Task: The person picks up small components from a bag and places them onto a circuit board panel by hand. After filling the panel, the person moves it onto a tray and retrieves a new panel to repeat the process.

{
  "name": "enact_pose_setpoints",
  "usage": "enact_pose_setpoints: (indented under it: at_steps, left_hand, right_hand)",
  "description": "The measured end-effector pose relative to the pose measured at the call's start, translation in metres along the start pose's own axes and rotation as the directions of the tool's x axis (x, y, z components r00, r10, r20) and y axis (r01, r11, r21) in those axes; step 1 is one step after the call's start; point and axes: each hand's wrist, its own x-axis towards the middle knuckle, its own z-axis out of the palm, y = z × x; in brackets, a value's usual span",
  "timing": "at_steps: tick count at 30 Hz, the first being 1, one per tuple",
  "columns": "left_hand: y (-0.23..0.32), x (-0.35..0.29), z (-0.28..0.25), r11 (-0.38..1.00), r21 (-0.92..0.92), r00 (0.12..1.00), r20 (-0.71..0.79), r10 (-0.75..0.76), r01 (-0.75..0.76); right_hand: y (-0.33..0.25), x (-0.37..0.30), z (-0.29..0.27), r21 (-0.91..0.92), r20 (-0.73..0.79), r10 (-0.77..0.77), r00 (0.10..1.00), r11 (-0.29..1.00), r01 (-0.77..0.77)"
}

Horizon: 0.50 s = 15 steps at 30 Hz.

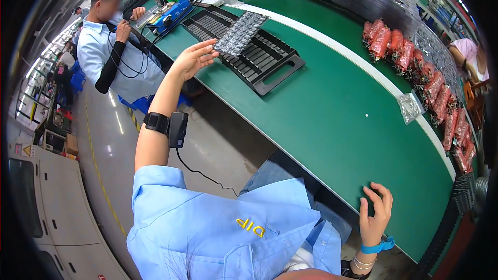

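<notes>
My left hand [196, 58] reaches far out to the left and pinches the near corner of a clear plastic tray [241, 33] with rows of small pockets. What lies in the pockets is too small to tell. The tray is over a long black slotted rack [270, 54], which has a handle opening at its near end and lies on the green bench. At the bench's near edge, on the right, is my right hand [377, 212]. Its fingers are apart and slightly curled, with nothing in them.
Red-wrapped bundles of parts [433, 88] line the bench's far right side, with a small clear bag [410, 108] beside them. Stacked clear trays [358, 0] stand at the back. A co-worker [116, 46] holds a cable near a blue device [174, 15]. A black belt [441, 238] runs at lower right.
</notes>
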Motion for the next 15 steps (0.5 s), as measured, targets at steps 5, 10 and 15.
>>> enact_pose_setpoints:
  at_steps: [5, 10, 15]
  left_hand:
    - [-0.005, 0.0, -0.006, 0.998, 0.022, 0.998, -0.046, -0.05, 0.051]
    - [-0.01, -0.003, -0.014, 0.998, 0.03, 0.998, -0.034, -0.057, 0.058]
    - [-0.008, 0.001, -0.017, 0.995, 0.073, 0.997, -0.031, -0.064, 0.066]
  right_hand:
    - [-0.001, -0.001, 0.0, -0.024, 0.006, -0.014, 1.0, 1.0, 0.015]
    - [-0.002, -0.003, 0.0, -0.026, 0.009, -0.031, 0.999, 0.999, 0.031]
    - [-0.004, -0.003, 0.003, -0.033, -0.006, -0.026, 1.0, 0.999, 0.026]
